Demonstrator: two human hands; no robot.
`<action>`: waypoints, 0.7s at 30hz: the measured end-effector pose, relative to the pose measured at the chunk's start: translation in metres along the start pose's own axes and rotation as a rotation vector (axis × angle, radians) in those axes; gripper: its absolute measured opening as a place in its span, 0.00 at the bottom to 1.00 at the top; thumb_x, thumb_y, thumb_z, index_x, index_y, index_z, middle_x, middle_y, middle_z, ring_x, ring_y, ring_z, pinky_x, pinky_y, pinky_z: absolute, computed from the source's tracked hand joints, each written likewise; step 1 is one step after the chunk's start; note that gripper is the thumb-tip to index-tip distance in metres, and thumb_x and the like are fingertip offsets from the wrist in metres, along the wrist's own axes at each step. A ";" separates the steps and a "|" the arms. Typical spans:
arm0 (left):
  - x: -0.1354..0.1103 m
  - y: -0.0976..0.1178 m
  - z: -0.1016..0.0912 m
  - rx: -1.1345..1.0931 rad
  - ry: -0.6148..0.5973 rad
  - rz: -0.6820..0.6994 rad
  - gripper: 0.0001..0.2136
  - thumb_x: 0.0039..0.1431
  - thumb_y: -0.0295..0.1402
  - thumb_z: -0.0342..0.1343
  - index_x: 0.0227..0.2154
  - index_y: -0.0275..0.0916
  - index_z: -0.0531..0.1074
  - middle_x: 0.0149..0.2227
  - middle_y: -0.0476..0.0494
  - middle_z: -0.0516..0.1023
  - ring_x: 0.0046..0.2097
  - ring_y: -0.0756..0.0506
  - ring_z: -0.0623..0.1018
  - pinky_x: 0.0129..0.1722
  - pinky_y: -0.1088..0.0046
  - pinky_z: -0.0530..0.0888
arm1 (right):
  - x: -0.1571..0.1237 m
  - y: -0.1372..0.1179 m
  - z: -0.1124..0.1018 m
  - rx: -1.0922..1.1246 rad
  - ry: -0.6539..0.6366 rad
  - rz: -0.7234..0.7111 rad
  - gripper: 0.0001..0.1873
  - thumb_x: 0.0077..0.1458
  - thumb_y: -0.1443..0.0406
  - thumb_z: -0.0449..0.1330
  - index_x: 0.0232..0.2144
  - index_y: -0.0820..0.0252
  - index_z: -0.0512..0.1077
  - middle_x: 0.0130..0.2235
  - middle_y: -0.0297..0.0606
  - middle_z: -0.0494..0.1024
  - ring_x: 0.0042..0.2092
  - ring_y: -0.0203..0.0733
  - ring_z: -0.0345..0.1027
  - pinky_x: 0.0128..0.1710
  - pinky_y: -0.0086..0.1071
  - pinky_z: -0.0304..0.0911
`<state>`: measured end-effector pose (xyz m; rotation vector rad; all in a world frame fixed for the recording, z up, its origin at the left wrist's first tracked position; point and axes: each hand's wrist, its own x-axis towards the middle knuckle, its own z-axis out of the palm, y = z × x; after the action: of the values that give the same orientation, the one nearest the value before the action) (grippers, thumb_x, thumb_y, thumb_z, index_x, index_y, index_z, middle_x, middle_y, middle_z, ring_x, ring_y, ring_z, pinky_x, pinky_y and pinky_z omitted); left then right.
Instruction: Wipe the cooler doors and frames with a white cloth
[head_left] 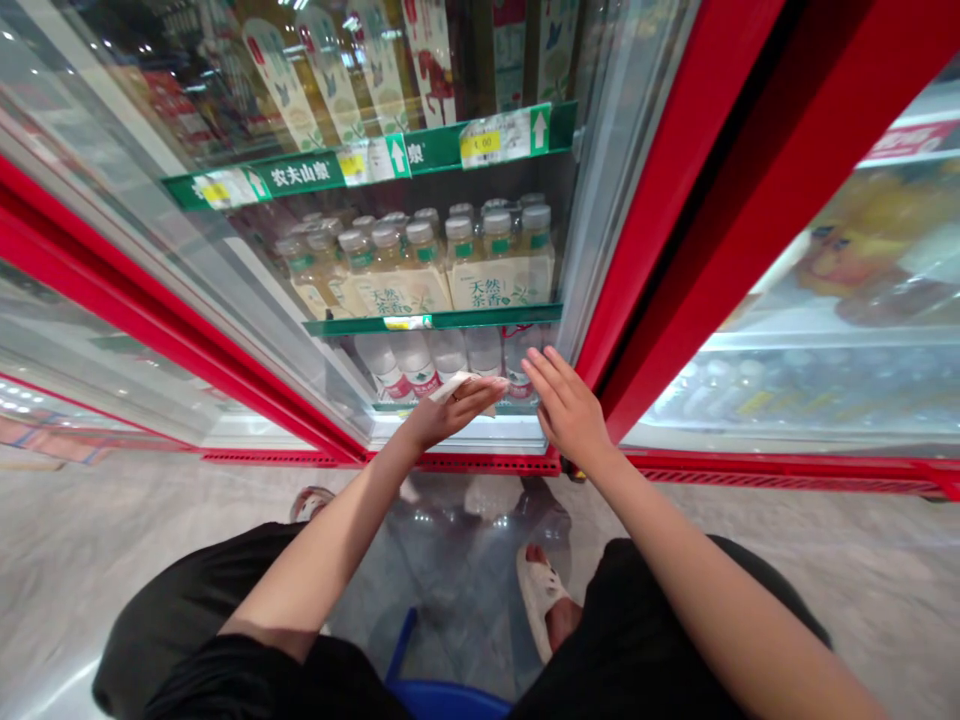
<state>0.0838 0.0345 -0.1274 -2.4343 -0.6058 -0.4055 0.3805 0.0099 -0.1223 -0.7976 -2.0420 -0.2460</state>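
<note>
My left hand (463, 402) is low in front of the glass door (517, 425) of a red-framed drinks cooler. A thin white cloth or tissue (448, 386) shows at its edge, held against the palm, and the fingers lie stretched together over it. My right hand (571, 408) is open beside it, fingers extended toward the door's lower right corner, with nothing visible in it. Whether its fingertips touch the glass I cannot tell. Behind the door stand bottled teas (405, 280) on a middle shelf and white-and-red labelled bottles (420, 365) below.
Green shelf strips (300, 178) carry price tags. A red door post (675, 240) rises on the right, beside another lit cooler (795, 390). Part of a blue stool (446, 700) shows between my legs. My sandalled foot (541, 600) rests on the grey floor.
</note>
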 end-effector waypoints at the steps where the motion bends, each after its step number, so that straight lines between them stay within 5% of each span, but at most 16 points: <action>1: -0.005 -0.002 -0.004 0.002 0.003 -0.013 0.36 0.74 0.18 0.51 0.81 0.41 0.51 0.71 0.44 0.76 0.74 0.50 0.73 0.77 0.69 0.68 | 0.000 0.000 0.000 -0.001 -0.009 0.007 0.45 0.68 0.77 0.49 0.82 0.51 0.50 0.77 0.43 0.67 0.80 0.50 0.53 0.77 0.56 0.63; 5: -0.005 -0.006 -0.017 0.015 0.025 -0.046 0.36 0.72 0.16 0.52 0.79 0.37 0.55 0.71 0.40 0.76 0.76 0.47 0.70 0.79 0.64 0.66 | 0.001 -0.001 0.001 -0.006 -0.015 -0.008 0.46 0.69 0.78 0.50 0.83 0.51 0.46 0.77 0.43 0.66 0.80 0.50 0.52 0.77 0.56 0.63; 9: 0.008 -0.006 -0.009 0.023 0.076 -0.003 0.26 0.78 0.22 0.49 0.75 0.38 0.65 0.72 0.43 0.74 0.77 0.47 0.68 0.81 0.62 0.63 | 0.003 -0.001 0.003 -0.033 0.032 -0.055 0.49 0.68 0.78 0.51 0.83 0.52 0.40 0.78 0.44 0.63 0.81 0.51 0.48 0.77 0.55 0.64; 15: -0.013 -0.015 -0.003 0.054 0.023 0.067 0.26 0.81 0.23 0.42 0.76 0.40 0.63 0.72 0.50 0.74 0.75 0.54 0.70 0.80 0.73 0.59 | 0.007 -0.003 0.006 -0.052 0.075 -0.098 0.48 0.69 0.79 0.51 0.83 0.51 0.41 0.76 0.40 0.66 0.81 0.48 0.50 0.77 0.51 0.65; 21: -0.021 -0.017 -0.016 0.089 -0.020 -0.017 0.30 0.74 0.19 0.52 0.75 0.39 0.64 0.76 0.43 0.69 0.80 0.48 0.63 0.81 0.65 0.60 | 0.010 -0.005 0.014 -0.045 0.109 -0.120 0.46 0.70 0.78 0.51 0.83 0.51 0.44 0.75 0.40 0.69 0.80 0.47 0.53 0.76 0.50 0.67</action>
<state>0.0549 0.0299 -0.1158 -2.3524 -0.6404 -0.3536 0.3642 0.0169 -0.1216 -0.6752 -1.9895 -0.3951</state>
